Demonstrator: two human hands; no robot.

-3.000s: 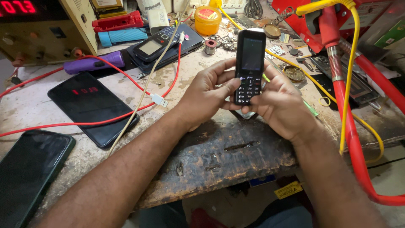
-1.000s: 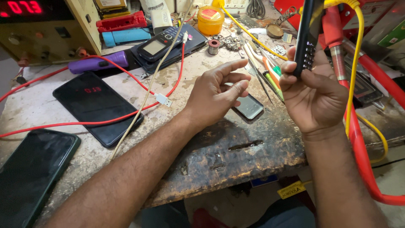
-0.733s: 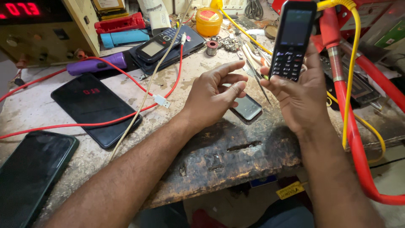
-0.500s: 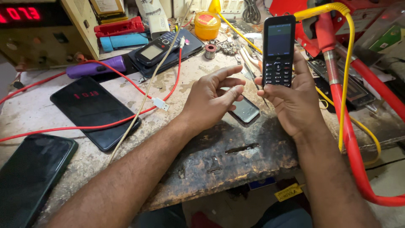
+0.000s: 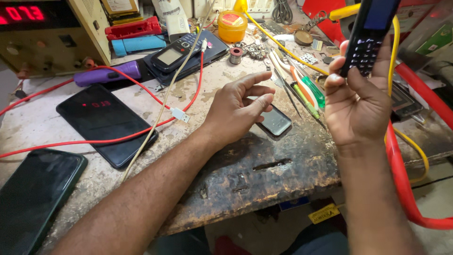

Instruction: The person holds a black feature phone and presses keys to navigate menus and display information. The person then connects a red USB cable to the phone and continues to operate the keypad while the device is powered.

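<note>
Gripping a light, rigid black keypad phone (image 5: 367, 40) by its lower edges above the table (image 5: 264, 174), the right hand (image 5: 356, 101) clasps it while the left hand (image 5: 238, 108), fingers loosely spread and empty, hovers beside a small dark phone cover (image 5: 276, 122).

Keypad phone (image 5: 370, 35) top cut off by the frame's edge.

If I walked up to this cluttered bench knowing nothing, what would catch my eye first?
Likely the right hand, raised at the right edge and gripping a black keypad phone upright. Next, the left hand hovering open over the worn bench, just above a small dark back cover. On the left lie two dark smartphones crossed by a red cable, under a glowing red number display in the far corner.
</note>
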